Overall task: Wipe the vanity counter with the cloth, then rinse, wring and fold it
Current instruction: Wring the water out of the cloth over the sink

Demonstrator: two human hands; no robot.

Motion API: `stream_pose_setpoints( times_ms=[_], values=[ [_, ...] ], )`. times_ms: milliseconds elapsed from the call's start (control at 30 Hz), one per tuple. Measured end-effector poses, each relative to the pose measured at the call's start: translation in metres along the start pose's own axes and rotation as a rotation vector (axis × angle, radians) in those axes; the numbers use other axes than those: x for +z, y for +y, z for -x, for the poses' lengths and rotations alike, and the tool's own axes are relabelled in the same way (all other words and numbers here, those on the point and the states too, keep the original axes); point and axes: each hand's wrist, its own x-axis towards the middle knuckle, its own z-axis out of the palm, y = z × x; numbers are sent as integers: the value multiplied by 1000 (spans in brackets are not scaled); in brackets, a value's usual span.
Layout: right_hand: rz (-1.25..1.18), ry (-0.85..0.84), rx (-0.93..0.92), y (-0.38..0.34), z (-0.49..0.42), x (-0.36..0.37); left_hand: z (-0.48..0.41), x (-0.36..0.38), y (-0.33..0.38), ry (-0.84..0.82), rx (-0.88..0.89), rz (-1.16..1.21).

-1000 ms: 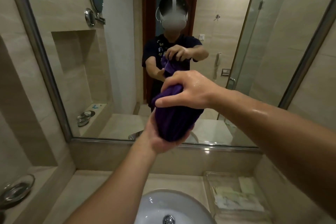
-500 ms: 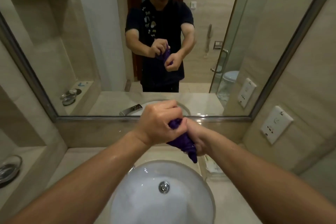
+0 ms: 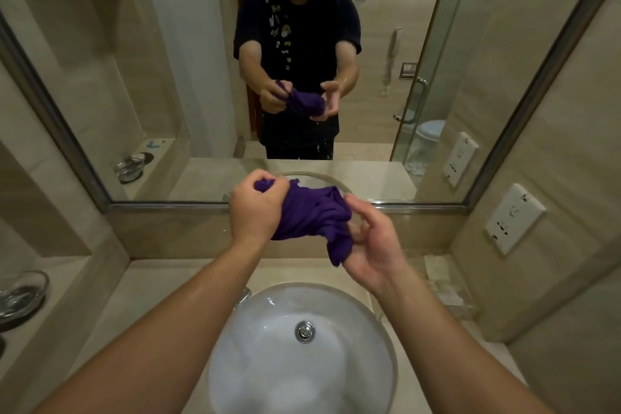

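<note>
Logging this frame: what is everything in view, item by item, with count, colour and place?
purple cloth: one, purple, bunched between both hands above the basin
basin: one, white, set in the counter
drain plug: one, chrome, basin centre
faucet: one, chrome, basin's left rear, mostly hidden
counter: one, beige, around the basin
mirror: one, metal-framed, wall behind the counter
wall socket: one, white, right wall
glass dish: one, clear, left ledge
tray: one, clear, counter right of the basin
left hand: one, bare, grips the cloth's upper end
right hand: one, bare, holds its lower end
</note>
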Motion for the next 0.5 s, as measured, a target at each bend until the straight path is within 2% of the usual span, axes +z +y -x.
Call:
stream_pose_setpoints(
  times_ms=[67,133,200,267,367,433,500],
  values=[
    [294,-14,-292,13,3,0,3,3,1,47,-243,151],
    [585,33,-583,24,4,6,14,11,5,20,-462,319],
    [605,92,-714,28,3,11,31,18,5,-51,-641,473],
    [533,132,-695,24,2,19,45,23,3,-76,-751,545],
    [393,104,-535,24,-2,25,56,26,2,-121,-787,612],
    [378,88,-521,23,-2,26,60,19,1,-250,-869,737],
    [388,98,-582,16,-3,26,63,9,-8,-430,-1019,865]
  ],
)
